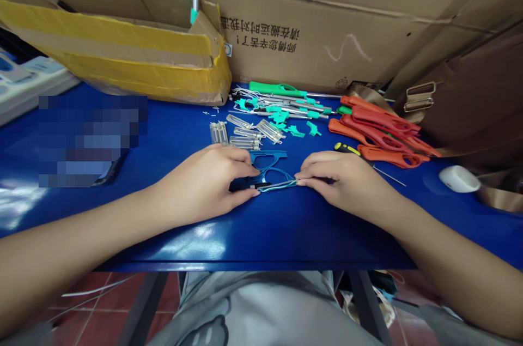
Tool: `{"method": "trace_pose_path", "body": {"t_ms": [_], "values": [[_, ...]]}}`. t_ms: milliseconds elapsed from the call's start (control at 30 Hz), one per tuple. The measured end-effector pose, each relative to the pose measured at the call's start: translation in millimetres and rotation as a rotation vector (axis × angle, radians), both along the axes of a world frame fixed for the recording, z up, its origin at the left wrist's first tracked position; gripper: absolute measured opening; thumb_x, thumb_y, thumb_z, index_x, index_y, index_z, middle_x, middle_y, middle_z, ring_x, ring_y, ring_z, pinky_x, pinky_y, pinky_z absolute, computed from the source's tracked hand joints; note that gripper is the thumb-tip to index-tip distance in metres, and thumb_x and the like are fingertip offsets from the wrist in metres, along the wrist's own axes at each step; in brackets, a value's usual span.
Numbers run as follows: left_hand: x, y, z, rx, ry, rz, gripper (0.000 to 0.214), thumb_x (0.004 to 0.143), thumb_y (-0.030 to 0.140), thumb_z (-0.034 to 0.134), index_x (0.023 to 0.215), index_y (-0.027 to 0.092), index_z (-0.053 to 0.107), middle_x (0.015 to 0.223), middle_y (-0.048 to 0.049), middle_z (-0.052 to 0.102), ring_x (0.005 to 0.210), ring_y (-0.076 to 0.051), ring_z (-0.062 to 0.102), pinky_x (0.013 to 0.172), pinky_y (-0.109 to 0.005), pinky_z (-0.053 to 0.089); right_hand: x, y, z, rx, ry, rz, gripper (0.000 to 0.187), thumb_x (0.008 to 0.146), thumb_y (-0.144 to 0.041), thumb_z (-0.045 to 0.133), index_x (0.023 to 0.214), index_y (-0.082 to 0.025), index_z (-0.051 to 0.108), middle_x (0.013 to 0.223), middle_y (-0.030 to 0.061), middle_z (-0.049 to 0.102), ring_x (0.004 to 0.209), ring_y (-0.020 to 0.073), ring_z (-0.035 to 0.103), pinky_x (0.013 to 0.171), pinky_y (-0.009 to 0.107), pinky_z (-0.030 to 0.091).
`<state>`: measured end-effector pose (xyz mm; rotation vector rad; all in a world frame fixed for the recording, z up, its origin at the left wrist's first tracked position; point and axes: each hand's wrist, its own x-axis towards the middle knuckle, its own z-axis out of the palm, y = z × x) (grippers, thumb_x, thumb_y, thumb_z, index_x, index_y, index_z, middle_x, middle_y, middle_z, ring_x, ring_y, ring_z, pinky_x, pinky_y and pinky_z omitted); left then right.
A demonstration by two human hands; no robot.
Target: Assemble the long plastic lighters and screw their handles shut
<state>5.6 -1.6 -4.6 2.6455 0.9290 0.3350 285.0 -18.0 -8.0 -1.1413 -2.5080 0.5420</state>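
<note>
Two hands at work over the blue surface (196, 248), and a thin wired piece (280, 186) is held lengthwise between them! Its black end is pinched by the thumb and fingers of the left grip (212, 177); its far end is nipped by the fingertips of the right grip (347, 180). Right behind it, looped blue casings (274, 156) are seen, partly covered by the left fingers. Beyond, clear tanks (270, 131) are scattered, and red-orange handles (379, 122) are heaped to the right.
</note>
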Motion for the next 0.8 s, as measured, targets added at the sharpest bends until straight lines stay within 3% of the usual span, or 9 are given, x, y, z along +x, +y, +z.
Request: {"method": "trace_pose_path", "body": {"t_ms": [233,433,800], "values": [[-0.9,0.4,0.3,0.014,0.004,0.003,0.023,0.092,0.032,0.069,0.109,0.02,0.078,0.096,-0.007,0.072,0.088,-0.022,0.07,0.081,-0.035,0.055,-3.9,5.0,-4.7,-0.147,0.16,-0.128,0.003,0.084,-0.019,0.076,0.081,-0.019,0.077,0.073,-0.0004,0.068,0.056,0.0095,0.056,0.053,0.023,0.044],[-0.7,-0.2,-0.3,0.006,0.001,0.01,0.023,0.09,0.031,0.071,0.11,0.019,0.078,0.097,-0.0067,0.072,0.089,-0.023,0.07,0.081,-0.036,0.056,-0.2,5.1,-1.3,-0.049,0.117,0.056,0.014,0.094,-0.017,0.066,0.089,-0.02,0.078,0.088,0.0043,0.074,0.078,0.0148,0.068,0.073,0.027,0.052],[-0.5,-0.1,-0.2,0.004,-0.006,0.009,0.024,0.089,0.028,0.073,0.11,0.018,0.078,0.098,-0.007,0.072,0.09,-0.024,0.07,0.083,-0.039,0.057,5.9,8.5,0.7,-0.023,0.065,0.079,0.012,0.094,-0.018,0.068,0.09,-0.019,0.079,0.087,0.0037,0.072,0.074,0.0132,0.067,0.069,0.025,0.05]]}}
